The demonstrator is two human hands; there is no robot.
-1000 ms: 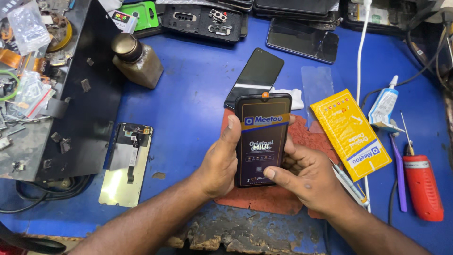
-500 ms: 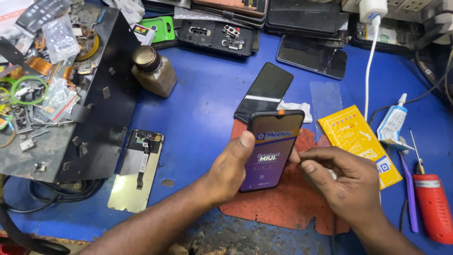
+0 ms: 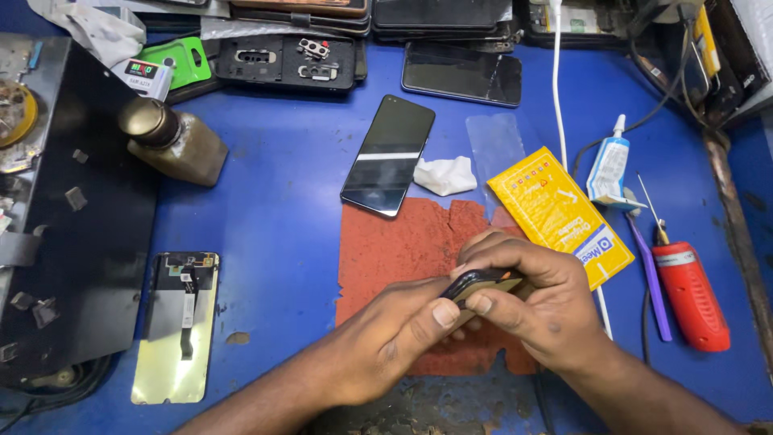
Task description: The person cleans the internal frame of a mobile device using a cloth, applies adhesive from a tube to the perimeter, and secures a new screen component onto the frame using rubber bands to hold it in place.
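Both my hands grip a dark smartphone (image 3: 483, 283), tilted nearly edge-on above a worn red mat (image 3: 403, 250). My left hand (image 3: 394, 338) holds its near end with the thumb pressed on the edge. My right hand (image 3: 535, 302) wraps over its top and far end, hiding most of the phone. A second black phone (image 3: 388, 155) lies face up on the blue table just beyond the mat, with a crumpled white wipe (image 3: 445, 175) beside it.
A yellow packet (image 3: 555, 211), a glue tube (image 3: 609, 169), a purple tool (image 3: 648, 278) and a red tool (image 3: 691, 294) lie right. A detached screen panel (image 3: 177, 326) and brown bottle (image 3: 173, 143) lie left. Phone frames (image 3: 286, 63) and a white cable (image 3: 557, 89) line the back.
The phone went from upright with its lit screen facing me to tilted almost flat and edge-on. My right hand closed over it. The camera view moved closer.
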